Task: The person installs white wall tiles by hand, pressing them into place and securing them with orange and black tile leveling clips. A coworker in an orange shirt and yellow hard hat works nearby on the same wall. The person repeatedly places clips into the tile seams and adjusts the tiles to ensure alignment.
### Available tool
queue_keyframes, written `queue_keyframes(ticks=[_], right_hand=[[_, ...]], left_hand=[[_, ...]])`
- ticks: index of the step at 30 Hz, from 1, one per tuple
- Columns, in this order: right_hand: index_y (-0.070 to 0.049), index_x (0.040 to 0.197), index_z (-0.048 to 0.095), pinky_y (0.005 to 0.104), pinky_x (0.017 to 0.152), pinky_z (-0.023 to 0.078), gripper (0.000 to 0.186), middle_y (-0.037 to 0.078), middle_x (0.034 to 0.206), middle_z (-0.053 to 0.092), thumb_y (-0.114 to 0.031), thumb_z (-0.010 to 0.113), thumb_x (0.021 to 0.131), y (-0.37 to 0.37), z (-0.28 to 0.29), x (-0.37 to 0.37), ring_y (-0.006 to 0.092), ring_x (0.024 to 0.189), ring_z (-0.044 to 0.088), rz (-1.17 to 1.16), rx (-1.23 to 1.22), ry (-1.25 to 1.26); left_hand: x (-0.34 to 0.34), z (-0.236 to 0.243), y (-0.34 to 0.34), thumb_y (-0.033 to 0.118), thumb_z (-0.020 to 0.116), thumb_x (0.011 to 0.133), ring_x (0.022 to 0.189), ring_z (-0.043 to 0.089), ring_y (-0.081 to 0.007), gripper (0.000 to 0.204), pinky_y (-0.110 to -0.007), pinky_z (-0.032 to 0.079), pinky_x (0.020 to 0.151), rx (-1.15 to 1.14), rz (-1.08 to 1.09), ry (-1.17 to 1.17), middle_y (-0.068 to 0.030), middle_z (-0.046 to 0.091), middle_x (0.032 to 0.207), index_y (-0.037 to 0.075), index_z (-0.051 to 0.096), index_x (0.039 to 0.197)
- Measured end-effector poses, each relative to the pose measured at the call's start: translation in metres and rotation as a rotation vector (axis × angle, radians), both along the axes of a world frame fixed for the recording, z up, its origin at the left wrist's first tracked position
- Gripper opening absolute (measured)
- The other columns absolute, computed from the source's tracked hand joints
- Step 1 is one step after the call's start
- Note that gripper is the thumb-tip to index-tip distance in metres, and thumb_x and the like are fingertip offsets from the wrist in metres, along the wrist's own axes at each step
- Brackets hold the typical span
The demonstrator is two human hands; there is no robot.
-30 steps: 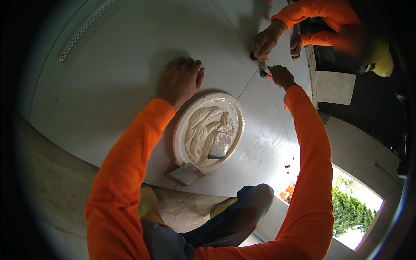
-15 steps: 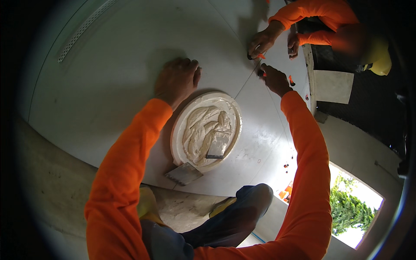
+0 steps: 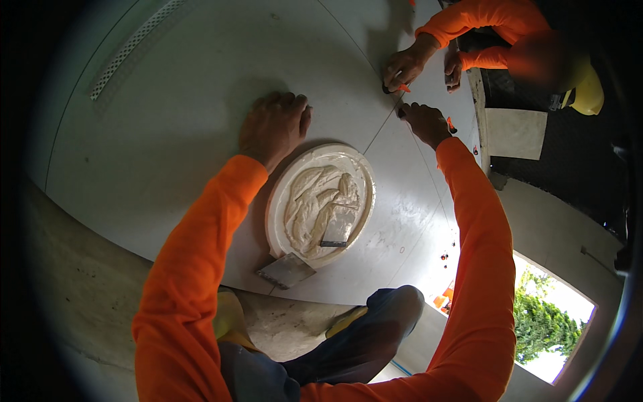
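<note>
My left hand rests knuckles-down on a large grey tile, fingers curled in and nothing showing in them. Over the joint between tiles, my right hand pinches a small black tile leveling clip, partly covered by my fingers. Just beyond it, a co-worker's hand grips another clip with an orange tip at the same joint. Between my arms lies an oval pale tub of creamy paste, with a putty knife blade in the paste.
A flat metal blade leans by the tub's near edge. More orange and black clips stand along the right-hand joints. A perforated white strip lies far left. The co-worker's yellow helmet is at upper right, near a loose square tile.
My right hand has turned slightly at the joint, and the orange part by its fingertips no longer shows. My left hand and the co-worker's gripping hand stay nearly still.
</note>
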State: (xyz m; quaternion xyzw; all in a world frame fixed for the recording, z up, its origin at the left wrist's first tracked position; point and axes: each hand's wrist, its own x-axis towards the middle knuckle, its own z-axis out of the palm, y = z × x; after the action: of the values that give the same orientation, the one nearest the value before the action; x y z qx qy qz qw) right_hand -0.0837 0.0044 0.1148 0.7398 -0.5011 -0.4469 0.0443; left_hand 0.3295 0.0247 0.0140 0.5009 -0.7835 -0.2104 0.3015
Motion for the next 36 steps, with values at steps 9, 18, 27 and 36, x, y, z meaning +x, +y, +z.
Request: queue_keyframes(ticks=[9, 18, 27, 36], right_hand=[[-0.013, 0.134, 0.070, 0.0495, 0.096, 0.060, 0.039, 0.019, 0.118, 0.078, -0.039, 0.054, 0.111, -0.036, -0.005, 0.017, 0.0367, 0.114, 0.075, -0.494, 0.162, 0.156], [-0.011, 0.154, 0.052, 0.0542, 0.110, 0.048, 0.061, 0.027, 0.137, 0.066, -0.051, 0.060, 0.109, 0.110, -0.021, -0.046, 0.0462, 0.128, 0.062, -0.735, -0.584, -0.487], [-0.018, 0.176, 0.001, 0.0633, 0.127, 0.028, 0.098, 0.037, 0.175, 0.013, -0.061, 0.056, 0.108, 0.312, -0.064, 0.002, 0.0563, 0.160, 0.022, -1.039, -0.318, -0.566], [-0.024, 0.176, 0.001, 0.0604, 0.128, 0.031, 0.094, 0.038, 0.174, 0.012, -0.063, 0.052, 0.108, 0.289, -0.046, 0.021, 0.0591, 0.158, 0.026, -1.191, -0.269, -0.472]], left_hand=[[-0.001, -0.004, 0.000, 0.027, 0.067, 0.102, 0.088, 0.072, -0.0294, 0.020, -0.045, 0.058, 0.083, 0.020, -0.016, -0.002, -0.0078, 0.074, 0.085, 0.011, 0.067, 0.090], [0.000, -0.002, -0.002, 0.027, 0.068, 0.102, 0.091, 0.073, -0.0298, 0.020, -0.046, 0.059, 0.085, 0.014, -0.019, 0.022, -0.0088, 0.075, 0.090, 0.010, 0.068, 0.092], [-0.002, -0.005, 0.001, 0.031, 0.070, 0.101, 0.092, 0.073, -0.0297, 0.023, -0.046, 0.059, 0.085, -0.001, -0.018, -0.007, -0.0075, 0.076, 0.091, 0.010, 0.069, 0.093], [0.001, 0.007, 0.001, 0.030, 0.068, 0.103, 0.088, 0.072, -0.0313, 0.026, -0.046, 0.059, 0.080, -0.004, -0.012, -0.019, -0.0096, 0.072, 0.085, 0.008, 0.067, 0.090]])
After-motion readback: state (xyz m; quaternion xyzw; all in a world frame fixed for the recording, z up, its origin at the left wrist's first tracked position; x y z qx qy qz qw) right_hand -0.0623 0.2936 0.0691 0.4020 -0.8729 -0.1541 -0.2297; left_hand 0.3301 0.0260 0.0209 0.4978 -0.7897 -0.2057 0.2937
